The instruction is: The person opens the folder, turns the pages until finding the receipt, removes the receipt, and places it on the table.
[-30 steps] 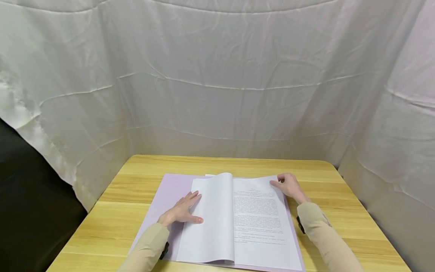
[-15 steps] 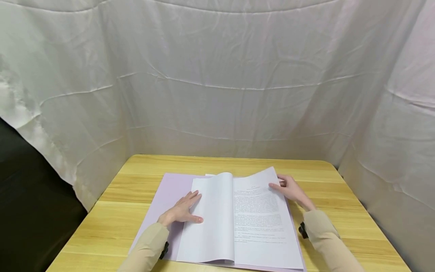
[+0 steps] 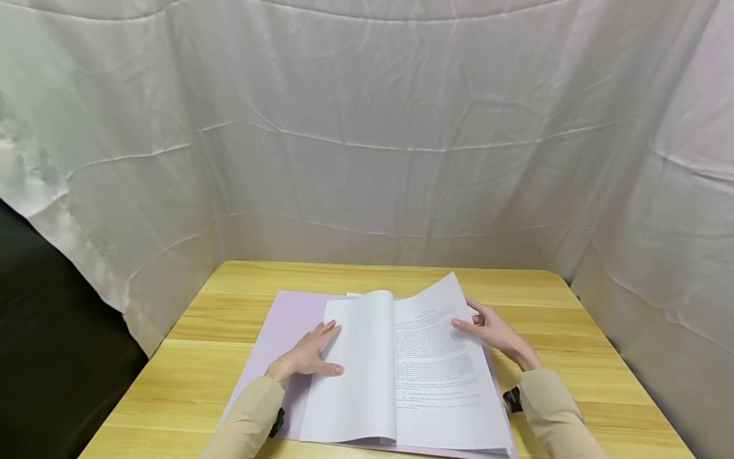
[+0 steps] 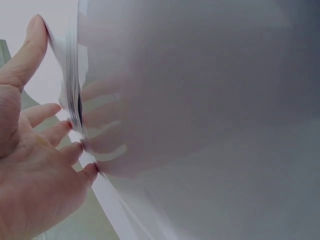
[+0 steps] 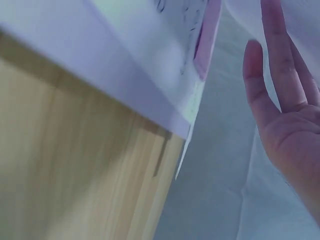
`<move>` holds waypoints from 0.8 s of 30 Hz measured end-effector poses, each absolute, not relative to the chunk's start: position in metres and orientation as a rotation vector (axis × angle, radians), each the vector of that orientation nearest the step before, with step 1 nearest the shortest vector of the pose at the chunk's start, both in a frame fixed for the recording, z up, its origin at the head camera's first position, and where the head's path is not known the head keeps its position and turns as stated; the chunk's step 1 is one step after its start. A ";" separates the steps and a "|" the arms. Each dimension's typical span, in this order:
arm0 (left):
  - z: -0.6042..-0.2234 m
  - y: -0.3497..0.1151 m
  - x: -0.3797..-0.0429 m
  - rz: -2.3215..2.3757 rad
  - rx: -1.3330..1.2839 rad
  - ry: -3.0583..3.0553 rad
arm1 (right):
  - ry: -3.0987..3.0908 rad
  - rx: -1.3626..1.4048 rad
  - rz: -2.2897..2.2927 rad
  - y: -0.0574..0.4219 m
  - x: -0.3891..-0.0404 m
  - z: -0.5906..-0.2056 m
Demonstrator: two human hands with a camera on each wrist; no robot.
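Observation:
A stapled-looking stack of printed paper (image 3: 355, 382) lies open on a lilac folder (image 3: 295, 312). My left hand (image 3: 308, 354) rests spread on the turned-over pages, its thumb and fingertips at their outer edge; the left wrist view shows the thumb (image 4: 32, 47) against the sheets. On the other side, my right hand (image 3: 497, 333) holds the right-hand page (image 3: 436, 395) by its outer edge, thumb in front and fingers behind. That page's far corner stands raised. In the right wrist view, its fingers (image 5: 281, 60) look fairly straight behind the white sheet.
The folder lies on a wooden table (image 3: 195, 370) with rounded far corners. Pale cloth (image 3: 378, 185) hangs behind the table and along both sides. A dark area (image 3: 51, 344) shows at the left. A white edge (image 3: 353, 294) sticks out beyond the stack's far side.
My right hand has lifted the page's far right corner and drawn it a little inward and toward me, so the page bends upward. The left hand has stayed in place.

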State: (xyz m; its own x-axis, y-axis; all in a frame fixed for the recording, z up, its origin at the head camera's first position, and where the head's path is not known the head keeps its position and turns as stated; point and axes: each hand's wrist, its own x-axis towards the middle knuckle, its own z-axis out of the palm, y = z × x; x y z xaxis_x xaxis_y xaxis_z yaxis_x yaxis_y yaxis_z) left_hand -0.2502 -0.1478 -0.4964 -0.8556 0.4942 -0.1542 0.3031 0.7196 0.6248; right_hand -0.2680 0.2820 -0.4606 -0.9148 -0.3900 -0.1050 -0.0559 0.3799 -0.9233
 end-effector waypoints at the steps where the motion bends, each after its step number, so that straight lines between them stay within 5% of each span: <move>1: -0.496 -0.148 -0.250 0.873 0.627 2.615 | 2.333 -0.397 -1.547 0.281 -0.267 -0.460; 24: -0.490 -0.144 -0.251 1.061 0.727 2.538 | 2.157 -0.621 -1.583 0.256 -0.245 -0.445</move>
State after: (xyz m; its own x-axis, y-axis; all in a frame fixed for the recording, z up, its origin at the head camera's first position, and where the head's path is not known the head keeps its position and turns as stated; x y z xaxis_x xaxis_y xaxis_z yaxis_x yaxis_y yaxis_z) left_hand -0.2508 -0.1444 -0.4904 -0.8287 0.5547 -0.0741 0.3368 0.6001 0.7256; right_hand -0.2449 0.2559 -0.4450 -0.8246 -0.5633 -0.0520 -0.1193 0.2630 -0.9574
